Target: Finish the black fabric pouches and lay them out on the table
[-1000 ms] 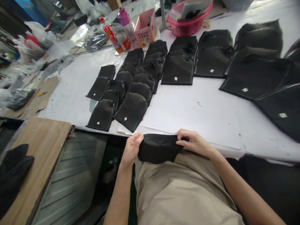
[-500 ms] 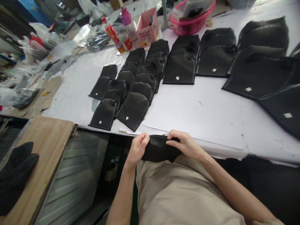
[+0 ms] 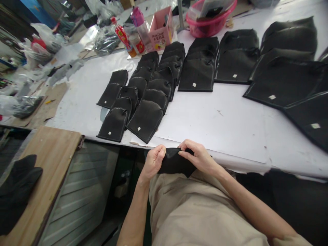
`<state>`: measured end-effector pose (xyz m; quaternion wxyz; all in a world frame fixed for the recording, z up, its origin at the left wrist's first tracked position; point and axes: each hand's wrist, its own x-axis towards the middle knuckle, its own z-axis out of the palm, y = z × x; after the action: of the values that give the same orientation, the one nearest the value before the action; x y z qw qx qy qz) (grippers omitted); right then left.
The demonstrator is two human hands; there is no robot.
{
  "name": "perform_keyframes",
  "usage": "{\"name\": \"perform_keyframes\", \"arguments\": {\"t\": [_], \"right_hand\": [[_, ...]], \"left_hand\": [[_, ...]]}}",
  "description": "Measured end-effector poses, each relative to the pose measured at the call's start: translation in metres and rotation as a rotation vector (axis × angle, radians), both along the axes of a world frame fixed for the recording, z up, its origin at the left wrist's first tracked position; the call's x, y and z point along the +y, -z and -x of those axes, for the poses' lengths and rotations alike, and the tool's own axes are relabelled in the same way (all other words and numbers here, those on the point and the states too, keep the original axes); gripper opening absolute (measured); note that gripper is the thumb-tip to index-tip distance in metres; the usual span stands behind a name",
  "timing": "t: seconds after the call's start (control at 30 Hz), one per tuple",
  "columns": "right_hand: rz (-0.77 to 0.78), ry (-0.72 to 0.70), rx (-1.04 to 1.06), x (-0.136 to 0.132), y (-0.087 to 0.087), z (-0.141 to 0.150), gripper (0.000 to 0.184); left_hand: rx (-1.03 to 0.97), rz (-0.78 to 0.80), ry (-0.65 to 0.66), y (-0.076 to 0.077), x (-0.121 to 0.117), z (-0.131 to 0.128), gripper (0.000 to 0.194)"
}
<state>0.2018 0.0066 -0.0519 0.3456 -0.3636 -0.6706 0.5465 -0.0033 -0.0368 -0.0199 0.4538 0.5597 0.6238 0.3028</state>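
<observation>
Two hands (image 3: 153, 161) (image 3: 196, 155) — fingers pinching black fabric (image 3: 176, 164) — and a pink basin (image 3: 205, 29) holding clear plastic (image 3: 200, 9).

The surface (image 3: 205, 112) looks papery, white and fairly smooth. The black pieces (image 3: 146, 118) have a leathery, soft sheen; the board (image 3: 48, 147) is grained wood; the basin (image 3: 205, 25) is glossy pink plastic; the trousers (image 3: 187, 201) are matt cloth.

Loose, creased beige garment (image 3: 200, 212), with what seems a matching sleeve (image 3: 289, 240).
</observation>
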Motion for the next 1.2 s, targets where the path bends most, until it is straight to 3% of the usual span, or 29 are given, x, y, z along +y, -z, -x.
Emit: {"name": "perform_keyframes", "arguments": {"t": [0.17,0.37,0.63,0.87,1.2], "right_hand": [[0.042,0.036,-0.04,-0.0006,0.0,0.0005,0.015],[-0.014,-0.039,-0.067,0.0003,-0.0051,0.0026,0.009],[0.014,0.052,-0.108,0.0003,-0.0086,0.0088,0.016],[0.009,0.054,-0.142,0.0021,-0.0073,0.0085,0.016],[0.005,0.015,-0.114,0.0037,-0.0055,0.005,0.021]], "left_hand": [[0.049,-0.029,0.011,0.0002,0.0018,-0.0018,0.032],[0.055,-0.035,0.011,-0.0009,0.0027,-0.0062,0.033],[0.051,-0.047,0.003,-0.0019,0.003,-0.0076,0.034],[-0.091,0.05,-0.014,-0.0033,0.0072,-0.0096,0.029],[-0.358,0.144,-0.167,0.0057,0.0057,-0.0058,0.032]]}}
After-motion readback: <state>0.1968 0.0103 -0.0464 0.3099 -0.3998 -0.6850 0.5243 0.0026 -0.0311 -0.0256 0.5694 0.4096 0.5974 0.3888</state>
